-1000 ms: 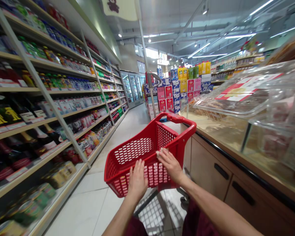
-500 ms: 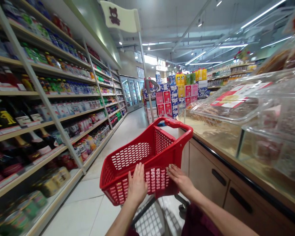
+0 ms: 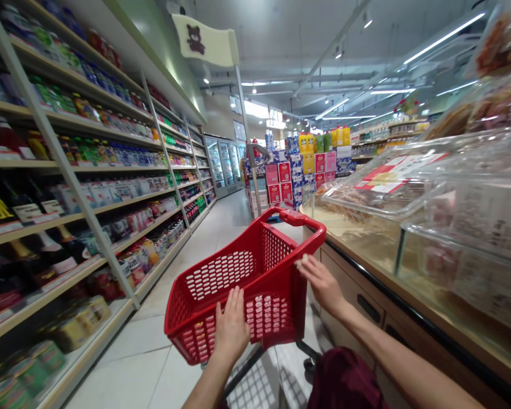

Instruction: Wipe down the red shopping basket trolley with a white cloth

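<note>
Both grips look spread, nothing clutched: left hand against the red shopping cart, right hand at its handle-end corner. Cart's just beside the table on the right, so I'd press evenly, no swinging.

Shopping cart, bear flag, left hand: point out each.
Shopping cart (image 3: 276, 282), head view: near side wall, above its holes.
Bear flag (image 3: 216, 45), head view: cream area right of its print.
Left hand (image 3: 232, 326), head view: back of the hand.
</note>
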Demonstrator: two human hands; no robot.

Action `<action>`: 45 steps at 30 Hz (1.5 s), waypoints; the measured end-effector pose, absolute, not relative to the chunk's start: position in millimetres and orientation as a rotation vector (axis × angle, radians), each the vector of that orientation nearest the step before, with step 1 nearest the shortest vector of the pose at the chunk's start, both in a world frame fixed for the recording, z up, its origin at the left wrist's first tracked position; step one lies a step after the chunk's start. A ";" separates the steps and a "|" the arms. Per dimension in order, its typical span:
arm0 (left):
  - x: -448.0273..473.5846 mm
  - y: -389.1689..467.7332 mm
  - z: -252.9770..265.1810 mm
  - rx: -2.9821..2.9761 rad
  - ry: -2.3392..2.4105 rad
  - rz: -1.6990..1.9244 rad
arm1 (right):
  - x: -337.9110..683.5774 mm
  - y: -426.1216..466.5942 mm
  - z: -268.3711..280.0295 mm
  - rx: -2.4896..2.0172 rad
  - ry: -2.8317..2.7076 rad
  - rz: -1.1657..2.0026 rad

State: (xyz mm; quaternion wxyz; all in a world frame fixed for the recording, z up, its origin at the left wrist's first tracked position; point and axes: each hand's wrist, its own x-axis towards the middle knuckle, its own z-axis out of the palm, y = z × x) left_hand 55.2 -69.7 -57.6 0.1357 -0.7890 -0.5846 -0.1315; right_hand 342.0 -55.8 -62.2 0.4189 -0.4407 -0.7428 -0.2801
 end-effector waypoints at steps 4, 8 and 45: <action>54.6 -67.8 -60.8 -2.287 -1.702 -0.393 | 344.3 -47.8 -44.1 -1.134 -1.717 -0.713; 52.9 -66.8 -63.0 -2.297 -1.683 -0.409 | 343.6 -60.0 -74.0 -1.101 -2.068 -0.628; -21.0 -82.8 -65.5 -2.278 -1.882 -0.558 | 214.3 -66.0 -98.8 -0.777 -2.260 -0.439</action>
